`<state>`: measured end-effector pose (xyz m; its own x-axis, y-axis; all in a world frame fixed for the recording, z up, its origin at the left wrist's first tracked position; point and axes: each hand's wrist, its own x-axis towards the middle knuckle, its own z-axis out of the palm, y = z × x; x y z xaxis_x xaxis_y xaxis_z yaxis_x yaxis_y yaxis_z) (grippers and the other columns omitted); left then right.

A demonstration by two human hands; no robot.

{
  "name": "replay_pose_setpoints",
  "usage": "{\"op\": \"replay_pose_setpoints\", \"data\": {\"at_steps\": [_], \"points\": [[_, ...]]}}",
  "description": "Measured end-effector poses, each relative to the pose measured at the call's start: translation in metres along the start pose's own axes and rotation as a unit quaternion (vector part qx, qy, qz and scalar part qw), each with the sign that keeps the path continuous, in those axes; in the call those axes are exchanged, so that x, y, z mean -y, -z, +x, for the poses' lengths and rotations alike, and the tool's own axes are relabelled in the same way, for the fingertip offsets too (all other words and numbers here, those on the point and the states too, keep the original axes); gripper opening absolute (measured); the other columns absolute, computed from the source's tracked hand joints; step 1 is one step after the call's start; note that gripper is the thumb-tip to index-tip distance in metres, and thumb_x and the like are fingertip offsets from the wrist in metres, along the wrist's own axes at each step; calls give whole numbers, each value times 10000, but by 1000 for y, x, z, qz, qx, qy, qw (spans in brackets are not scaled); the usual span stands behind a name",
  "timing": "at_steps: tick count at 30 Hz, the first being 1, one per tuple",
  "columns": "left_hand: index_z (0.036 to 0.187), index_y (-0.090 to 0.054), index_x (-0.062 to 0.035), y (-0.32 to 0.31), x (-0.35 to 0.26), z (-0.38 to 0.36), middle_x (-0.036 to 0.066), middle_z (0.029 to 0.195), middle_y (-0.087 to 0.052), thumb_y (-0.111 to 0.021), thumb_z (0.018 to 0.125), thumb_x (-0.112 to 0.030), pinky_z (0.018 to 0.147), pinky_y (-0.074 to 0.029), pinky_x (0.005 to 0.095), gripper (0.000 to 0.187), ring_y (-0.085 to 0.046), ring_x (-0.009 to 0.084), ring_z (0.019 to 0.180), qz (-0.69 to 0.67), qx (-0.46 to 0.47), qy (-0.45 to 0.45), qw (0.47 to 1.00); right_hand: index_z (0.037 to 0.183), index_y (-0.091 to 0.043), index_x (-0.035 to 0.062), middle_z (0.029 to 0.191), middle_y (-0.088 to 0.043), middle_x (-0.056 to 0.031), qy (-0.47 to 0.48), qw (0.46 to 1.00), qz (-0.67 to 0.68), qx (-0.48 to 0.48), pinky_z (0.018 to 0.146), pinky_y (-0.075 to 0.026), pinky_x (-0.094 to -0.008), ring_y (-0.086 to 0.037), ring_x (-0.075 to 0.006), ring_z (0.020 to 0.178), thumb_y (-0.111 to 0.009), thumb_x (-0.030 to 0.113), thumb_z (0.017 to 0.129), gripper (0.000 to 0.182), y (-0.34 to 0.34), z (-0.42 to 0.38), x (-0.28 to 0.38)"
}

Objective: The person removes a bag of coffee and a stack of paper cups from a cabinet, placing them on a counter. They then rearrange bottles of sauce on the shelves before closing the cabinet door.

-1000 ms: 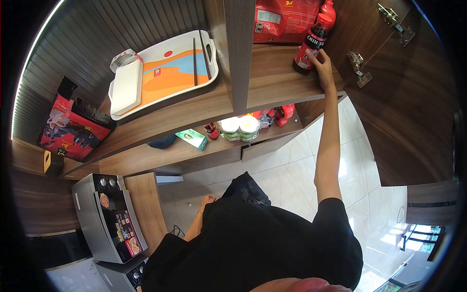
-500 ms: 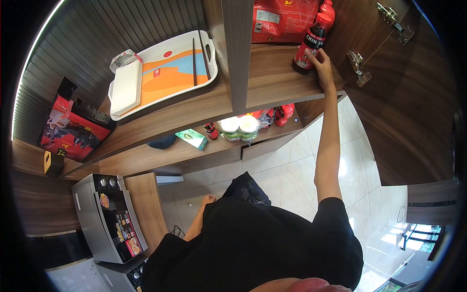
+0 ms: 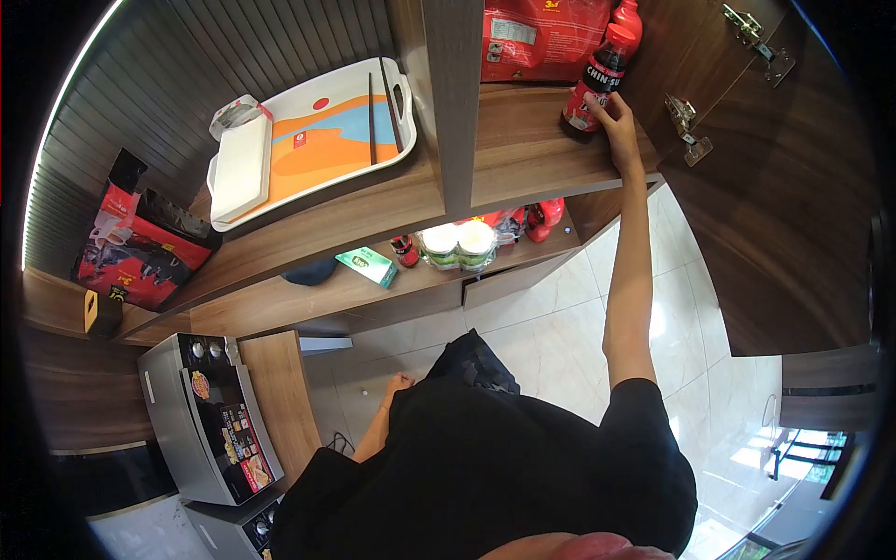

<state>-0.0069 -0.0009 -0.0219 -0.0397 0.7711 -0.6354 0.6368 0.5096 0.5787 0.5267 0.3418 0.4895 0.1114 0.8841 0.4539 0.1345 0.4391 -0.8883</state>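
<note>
A Chin-Su sauce bottle (image 3: 597, 82) with a red cap and a red-and-black label stands slightly tilted on the upper right shelf. My right hand (image 3: 614, 123) grips its lower part from the right, thumb across the label. Right behind that bottle is another red bottle (image 3: 631, 21), and a large red 3in1 bag (image 3: 537, 39) fills the back of the compartment. Down beside my body hangs my left hand (image 3: 399, 383), its fingers loosely curled and no object visible in them.
An upright divider (image 3: 452, 103) separates this compartment from a shelf with a patterned tray (image 3: 317, 140) and chopsticks. An open cabinet door (image 3: 784, 224) stands at the right. Below are packed jars (image 3: 457, 245) and a green box (image 3: 368, 266). A microwave (image 3: 210, 420) sits lower left.
</note>
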Motion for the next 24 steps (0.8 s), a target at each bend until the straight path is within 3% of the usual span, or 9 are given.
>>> {"op": "replay_pose_setpoints", "data": {"at_steps": [24], "points": [[906, -669, -52, 1, -11, -6, 108, 793, -713, -710, 804, -293, 745, -530, 359, 265, -694, 217, 781, 12, -7, 20, 1000, 1179, -638, 48, 1109, -670, -48, 7, 1000, -9, 1, 930, -434, -292, -587, -124, 1030, -748, 311, 860, 428, 1, 0, 1]]}}
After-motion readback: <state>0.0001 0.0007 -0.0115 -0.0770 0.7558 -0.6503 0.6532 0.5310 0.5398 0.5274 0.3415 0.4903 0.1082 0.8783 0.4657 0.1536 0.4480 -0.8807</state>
